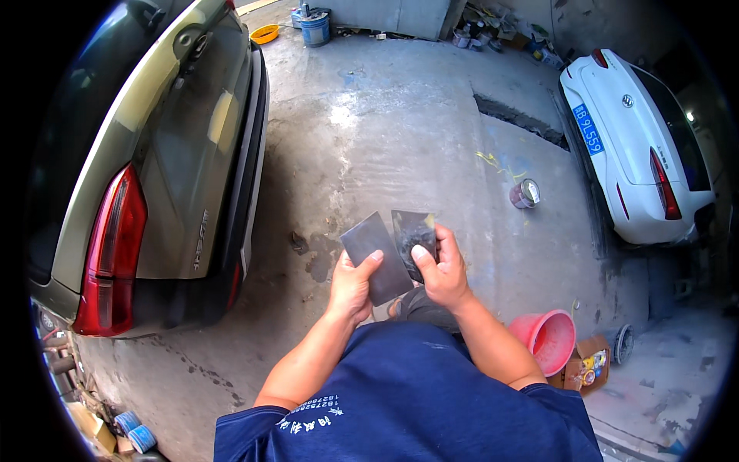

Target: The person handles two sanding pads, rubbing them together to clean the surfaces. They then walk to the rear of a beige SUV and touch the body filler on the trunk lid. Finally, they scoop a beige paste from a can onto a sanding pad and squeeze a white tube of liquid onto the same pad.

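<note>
My left hand (pixel 352 286) is closed on a dark grey rectangular sheet (pixel 372 240) that looks like sandpaper, its thumb lying flat on the face. In my right hand (pixel 445 273) is a smaller dark rectangular piece (pixel 412 226) with pale smudges and a lighter upper corner; the thumb presses on its front. Whether this piece is a sheet or a pad I cannot tell. Both are held up side by side in front of my body, their lower edges close together. The fingers behind them are mostly hidden.
On the left stands an olive-coloured car (pixel 173 154) with pale filler patches; a white car (pixel 635 146) is at the right. A pink bucket (pixel 543 343) and a cardboard box (pixel 583 369) sit by my right arm. A tin (pixel 525 194) and a floor trench (pixel 519 121) lie farther off.
</note>
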Tool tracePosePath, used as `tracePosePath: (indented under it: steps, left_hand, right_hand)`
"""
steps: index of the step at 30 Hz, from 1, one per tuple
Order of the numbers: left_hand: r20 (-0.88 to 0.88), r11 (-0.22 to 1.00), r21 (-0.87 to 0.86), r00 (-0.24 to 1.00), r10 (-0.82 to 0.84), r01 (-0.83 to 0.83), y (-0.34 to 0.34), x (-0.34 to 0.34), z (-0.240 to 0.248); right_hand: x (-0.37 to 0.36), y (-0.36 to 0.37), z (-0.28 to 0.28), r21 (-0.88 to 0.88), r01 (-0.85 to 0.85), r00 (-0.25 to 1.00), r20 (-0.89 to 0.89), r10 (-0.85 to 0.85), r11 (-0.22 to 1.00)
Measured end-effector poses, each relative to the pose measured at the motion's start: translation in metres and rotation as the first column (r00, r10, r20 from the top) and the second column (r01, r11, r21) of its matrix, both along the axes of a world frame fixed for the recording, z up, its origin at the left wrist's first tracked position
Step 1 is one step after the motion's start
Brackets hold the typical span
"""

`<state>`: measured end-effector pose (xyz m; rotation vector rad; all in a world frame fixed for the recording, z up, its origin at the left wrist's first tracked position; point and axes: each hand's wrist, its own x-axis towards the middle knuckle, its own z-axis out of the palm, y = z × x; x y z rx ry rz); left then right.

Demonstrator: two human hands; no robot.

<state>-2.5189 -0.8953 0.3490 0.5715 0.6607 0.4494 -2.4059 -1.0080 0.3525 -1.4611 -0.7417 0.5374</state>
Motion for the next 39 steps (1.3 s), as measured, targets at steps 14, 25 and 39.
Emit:
tracePosePath:
  steps: [14,25,39]
  left_hand:
    - [0.116,0.909,0.358,0.976,0.186,-0.216,0.018,-0.009,-0.018]
    - [0.203,0.943,0.325,0.979,0.004,-0.071,0.054,0.0,0.026]
    - [0.032,0.937,0.111,0.941,-0.337,0.332,0.031,-0.003,0.008]
  right_hand:
    - [-0.021,0.004,0.008,-0.119,-0.198,0.753,0.617,0.229,0.973]
    - [-0.003,-0.032,-0.026,-0.339,0.042,0.84,0.521,0.15,0.94]
    - [0.019,-0.011,0.013,-0.482,-0.202,0.972,0.008,0.235,0.852]
